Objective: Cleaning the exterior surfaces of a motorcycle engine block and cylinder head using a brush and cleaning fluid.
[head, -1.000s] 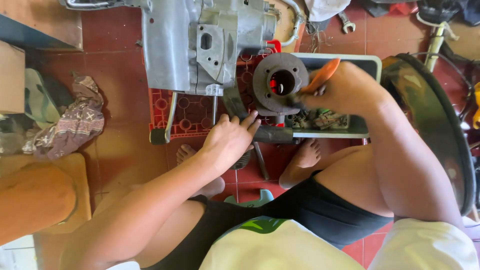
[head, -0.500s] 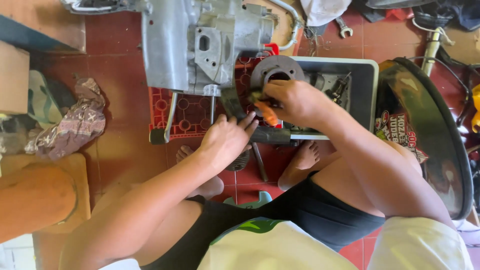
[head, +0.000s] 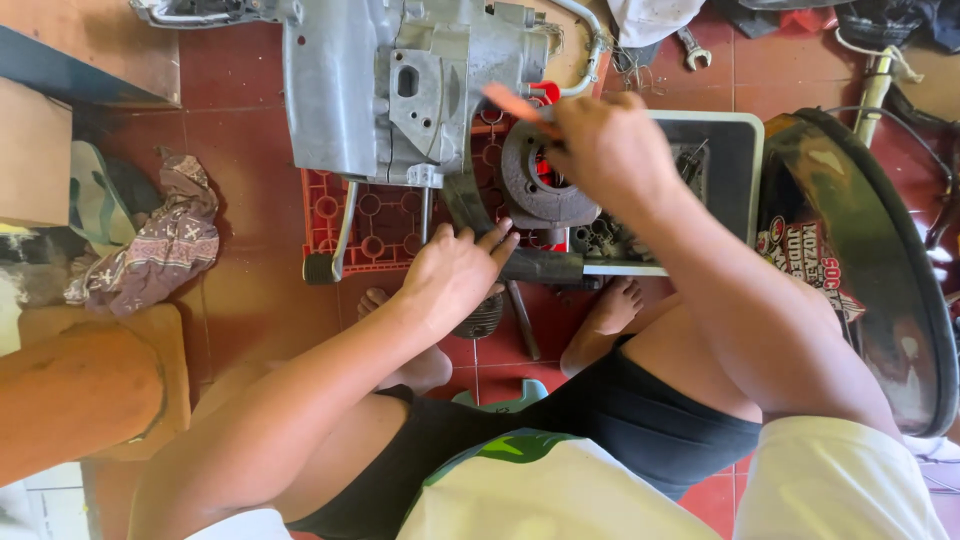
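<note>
While the round grey drum part (head: 535,190) sits at the edge of the grey parts tray (head: 735,150), just below the grey engine casing (head: 400,90), I see my right hand (head: 610,150) above it, clenched around an orange-handled tool (head: 510,103) whose handle sticks out toward the casing; the tip is hidden. My left hand (head: 455,275) lies flat, fingers spread, on a dark metal bar (head: 545,267) beneath the drum, gripping nothing. Under the casing lies a red plastic crate (head: 375,225). A patterned rag (head: 160,245) lies well to the left on the red tile floor (head: 240,100), and a dark curved fender (head: 860,260) stands to the right of the tray.
</note>
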